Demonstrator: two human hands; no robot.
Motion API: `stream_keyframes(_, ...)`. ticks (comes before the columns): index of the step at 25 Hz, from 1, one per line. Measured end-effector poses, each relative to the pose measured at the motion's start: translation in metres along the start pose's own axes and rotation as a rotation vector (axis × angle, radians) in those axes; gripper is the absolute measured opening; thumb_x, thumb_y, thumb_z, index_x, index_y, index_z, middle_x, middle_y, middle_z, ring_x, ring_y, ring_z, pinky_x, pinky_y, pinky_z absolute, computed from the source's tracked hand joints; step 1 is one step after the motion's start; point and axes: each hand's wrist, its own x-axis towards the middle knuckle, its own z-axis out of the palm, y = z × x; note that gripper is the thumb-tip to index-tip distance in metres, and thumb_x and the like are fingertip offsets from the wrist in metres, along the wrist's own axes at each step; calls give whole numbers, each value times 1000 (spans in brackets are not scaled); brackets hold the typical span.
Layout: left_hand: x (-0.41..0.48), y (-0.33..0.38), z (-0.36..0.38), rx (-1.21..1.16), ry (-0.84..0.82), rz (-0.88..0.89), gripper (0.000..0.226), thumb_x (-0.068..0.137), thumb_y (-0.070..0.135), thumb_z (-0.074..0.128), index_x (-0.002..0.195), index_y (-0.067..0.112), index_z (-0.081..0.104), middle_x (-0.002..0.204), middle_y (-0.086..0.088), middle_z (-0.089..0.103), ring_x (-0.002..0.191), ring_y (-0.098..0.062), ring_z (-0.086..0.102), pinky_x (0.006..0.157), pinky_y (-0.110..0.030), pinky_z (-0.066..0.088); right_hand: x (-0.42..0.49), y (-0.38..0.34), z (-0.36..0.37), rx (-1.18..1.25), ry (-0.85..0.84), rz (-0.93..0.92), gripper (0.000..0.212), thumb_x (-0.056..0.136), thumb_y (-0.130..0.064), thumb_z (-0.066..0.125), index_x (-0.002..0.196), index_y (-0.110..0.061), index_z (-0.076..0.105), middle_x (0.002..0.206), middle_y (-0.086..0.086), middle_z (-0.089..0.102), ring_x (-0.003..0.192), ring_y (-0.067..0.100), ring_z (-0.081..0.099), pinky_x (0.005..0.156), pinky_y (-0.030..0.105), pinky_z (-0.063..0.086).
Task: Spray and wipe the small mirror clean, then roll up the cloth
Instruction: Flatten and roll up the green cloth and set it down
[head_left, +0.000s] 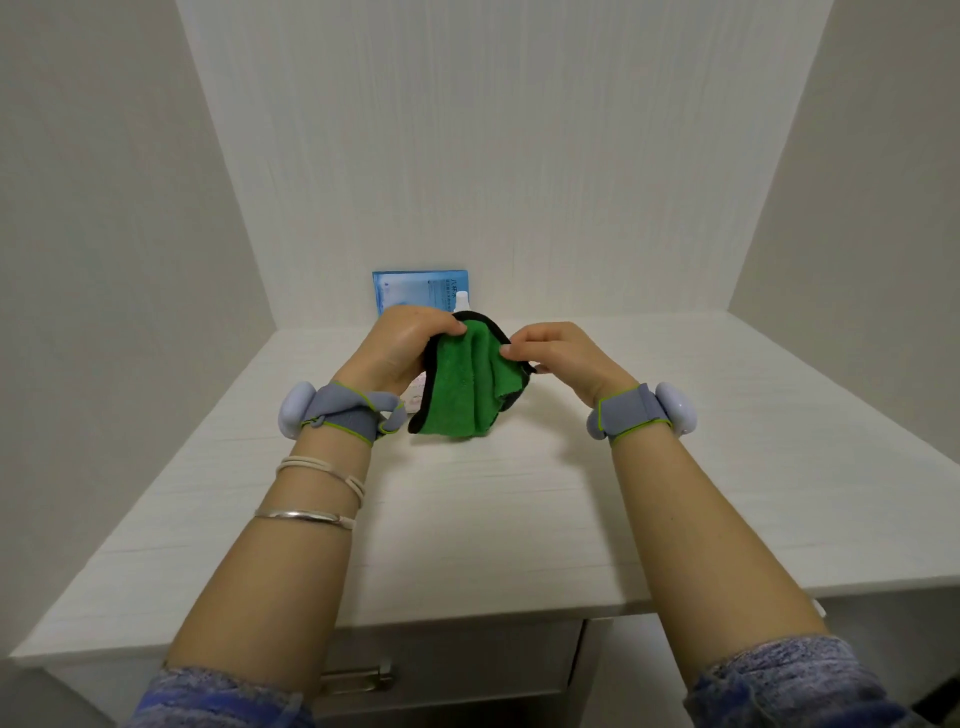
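A green cloth with a dark edge hangs folded above the white table. My left hand grips its upper left edge. My right hand pinches its upper right edge. The cloth's lower end touches or nearly touches the tabletop. A small pale object, perhaps the mirror, shows partly under my left hand behind the cloth. The white top of a bottle peeks out just behind the cloth; most of it is hidden.
A blue packet leans against the back wall behind my hands. Walls close in the table on the left, back and right. A drawer with a metal handle sits under the front edge.
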Motion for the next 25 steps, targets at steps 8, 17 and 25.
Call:
stream_keyframes(8, -3, -19, -11, 92, 3, -56, 7, 81, -3, 62, 86, -4, 67, 71, -2, 70, 64, -11, 67, 63, -17, 57, 5, 10, 1, 429, 273, -37, 9, 77, -3, 64, 78, -10, 71, 64, -3, 70, 64, 12, 63, 59, 21, 50)
stream_keyframes(17, -5, -26, -13, -291, -228, 3, 29, 90, 1, 45, 93, 13, 71, 80, 2, 76, 76, -10, 71, 71, -22, 58, -2, 15, -15, 802, -121, 6, 33, 86, -7, 42, 77, -11, 74, 69, 4, 75, 65, 16, 70, 60, 25, 57)
stream_keyframes(25, 10, -63, -10, 229, 101, -46, 35, 83, -7, 54, 117, -1, 61, 92, -4, 74, 74, -9, 64, 66, -12, 53, 2, 43, 2, 198, 238, 85, 28, 77, 8, 54, 100, -1, 68, 91, 10, 65, 81, 17, 57, 66, 18, 47)
